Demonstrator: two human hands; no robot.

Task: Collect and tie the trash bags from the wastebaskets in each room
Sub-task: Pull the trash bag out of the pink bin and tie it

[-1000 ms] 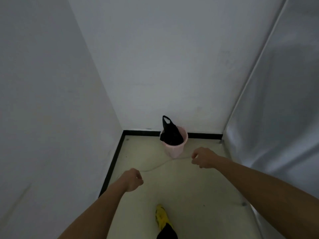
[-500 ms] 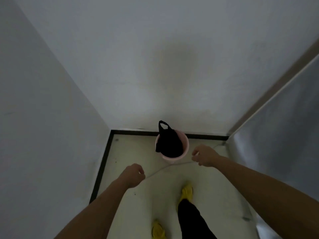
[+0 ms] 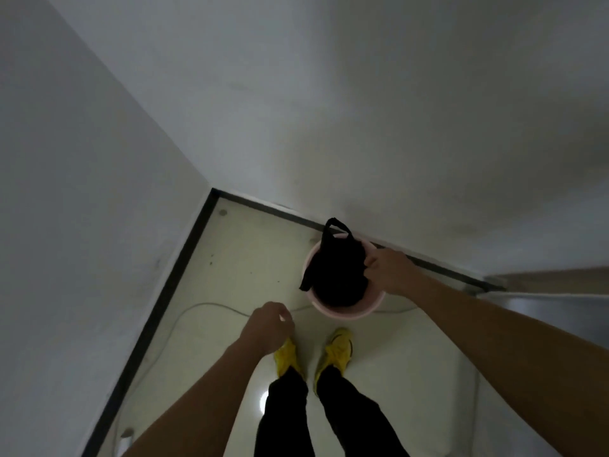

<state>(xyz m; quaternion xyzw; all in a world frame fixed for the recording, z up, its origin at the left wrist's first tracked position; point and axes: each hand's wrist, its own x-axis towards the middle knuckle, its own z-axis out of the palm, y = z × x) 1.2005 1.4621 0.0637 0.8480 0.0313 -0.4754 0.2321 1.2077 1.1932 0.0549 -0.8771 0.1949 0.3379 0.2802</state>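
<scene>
Pale floor (image 3: pixel 250 258), white-walled corner: our right hand (image 3: pixel 387 272) pinches the black bag (image 3: pixel 336 275) in the pink wastebasket (image 3: pixel 342 313); left hand (image 3: pixel 268 328) fingers curled, can't tell the grip.

Pink wastebasket (image 3: pixel 342 313) sits just beside back wall (image 3: pixel 329 127); little room behind. Open floor (image 3: pixel 250 258) between it and left wall (image 3: pixel 82 225). Thin cable (image 3: pixel 204 305) crosses the floor just before it. Right hand (image 3: pixel 389 270) grips black trash bag (image 3: pixel 339 275) at right rim; open above.
</scene>
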